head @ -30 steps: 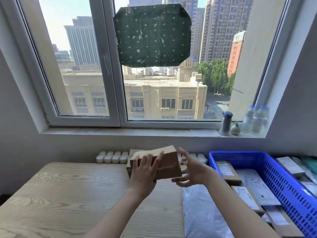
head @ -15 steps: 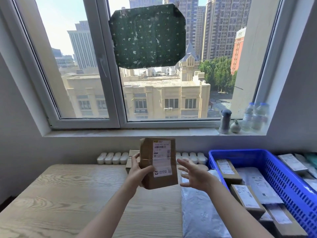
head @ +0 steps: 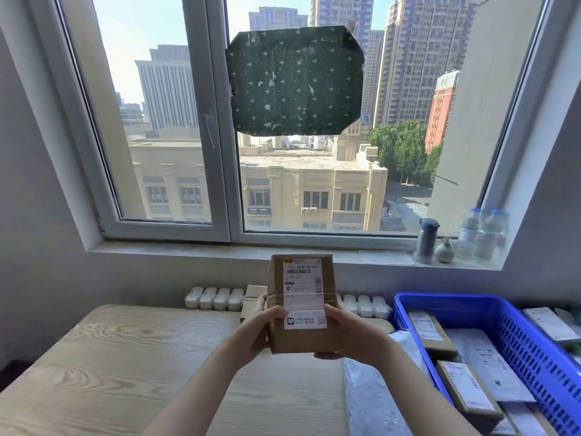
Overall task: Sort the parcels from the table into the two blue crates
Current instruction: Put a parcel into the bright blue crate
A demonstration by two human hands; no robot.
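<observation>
You hold the parcel [head: 300, 303] upright in the air above the surface [head: 125, 357], its label [head: 303, 291] facing you. Your left hand [head: 261, 328] curls round its lower left edge with the thumb on the front. Your right hand [head: 349, 336] curls round the lower right corner, thumb on the front and fingers under the base. The crate [head: 405, 300] lies to the right of your right hand and below it, already holding several parcels. I cannot make out the second crate's walls beyond it. Both grips sit low while most of the box stands above them, so a quick swing to the right could tip it forward out of your thumbs. A careless drop could land it on the crate's near rim, or on the grey bag [head: 371, 398] just under your right hand. Misreading the label would send it to the wrong crate. A second ago the box was tilted with its label turned from you. Half a second ago only your left hand held it while the right hovered spread beside it; now both hands grip, and the box is squarer to you.
</observation>
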